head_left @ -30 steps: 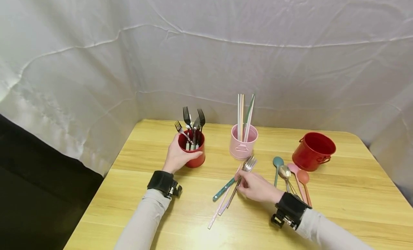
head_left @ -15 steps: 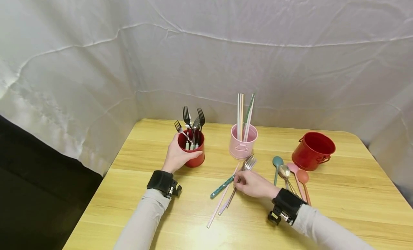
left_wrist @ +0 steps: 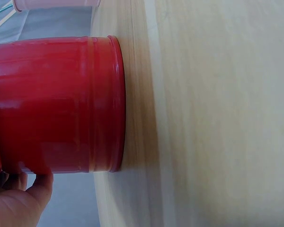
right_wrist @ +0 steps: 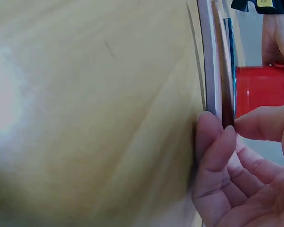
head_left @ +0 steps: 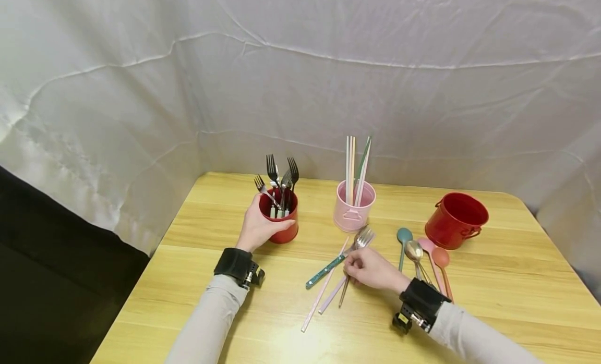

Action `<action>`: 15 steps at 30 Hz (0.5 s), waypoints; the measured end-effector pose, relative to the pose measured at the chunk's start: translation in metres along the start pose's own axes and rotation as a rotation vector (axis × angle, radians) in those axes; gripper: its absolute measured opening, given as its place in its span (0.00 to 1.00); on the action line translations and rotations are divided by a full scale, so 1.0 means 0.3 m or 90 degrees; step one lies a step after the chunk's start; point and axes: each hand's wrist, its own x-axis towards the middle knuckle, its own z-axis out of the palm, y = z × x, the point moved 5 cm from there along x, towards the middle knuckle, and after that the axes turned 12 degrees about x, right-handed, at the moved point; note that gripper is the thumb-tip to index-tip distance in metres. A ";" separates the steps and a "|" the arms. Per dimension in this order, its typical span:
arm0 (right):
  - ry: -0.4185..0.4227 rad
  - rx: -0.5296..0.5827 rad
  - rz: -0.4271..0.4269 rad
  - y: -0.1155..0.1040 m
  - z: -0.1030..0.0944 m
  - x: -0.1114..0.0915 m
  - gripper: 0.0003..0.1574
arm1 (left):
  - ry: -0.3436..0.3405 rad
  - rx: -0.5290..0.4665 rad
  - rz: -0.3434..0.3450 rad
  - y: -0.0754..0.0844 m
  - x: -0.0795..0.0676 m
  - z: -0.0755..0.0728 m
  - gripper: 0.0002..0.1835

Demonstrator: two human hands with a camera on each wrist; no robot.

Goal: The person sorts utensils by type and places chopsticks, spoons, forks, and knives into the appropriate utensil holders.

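My left hand (head_left: 260, 224) holds the red bucket (head_left: 287, 233) around its side, thumb toward the front. Several forks (head_left: 283, 184) stand in that bucket, some black and some silver with pale handles. My right hand (head_left: 373, 269) pinches a fork by its thin brownish handle (head_left: 344, 293) between thumb and fingers. Its head lies among overlapping silver fork heads (head_left: 363, 237), so which head belongs to it is hard to tell. Left of this hand lie a teal-handled fork (head_left: 325, 271), a pink chopstick (head_left: 311, 314) and a lavender chopstick (head_left: 331, 296). In the right wrist view, my fingers (right_wrist: 217, 151) close near the lavender chopstick.
A pink bucket (head_left: 351, 218) with several chopsticks (head_left: 352, 168) stands at the back middle. At the right, a second red bucket (head_left: 446, 231) stands behind several spoons (head_left: 415, 251) lying on the wooden table (head_left: 516, 280). Grey cloth (head_left: 300, 93) hangs behind the table.
My right hand has shifted slightly, and the brownish fork handle has swung right, apart from the lavender chopstick. The teal-handled fork moved slightly left. My left hand stays on the red bucket.
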 end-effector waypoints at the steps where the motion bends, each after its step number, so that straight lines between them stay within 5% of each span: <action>1: 0.006 0.001 -0.006 0.000 0.000 -0.005 0.09 | 0.000 0.000 -0.001 0.000 0.000 0.000 0.50; 7: 0.035 0.034 -0.003 0.013 0.005 -0.034 0.06 | -0.002 -0.002 -0.002 0.001 -0.003 0.001 0.50; 15: 0.079 0.222 0.068 0.053 0.010 -0.059 0.10 | -0.001 0.008 0.006 0.004 -0.003 0.001 0.50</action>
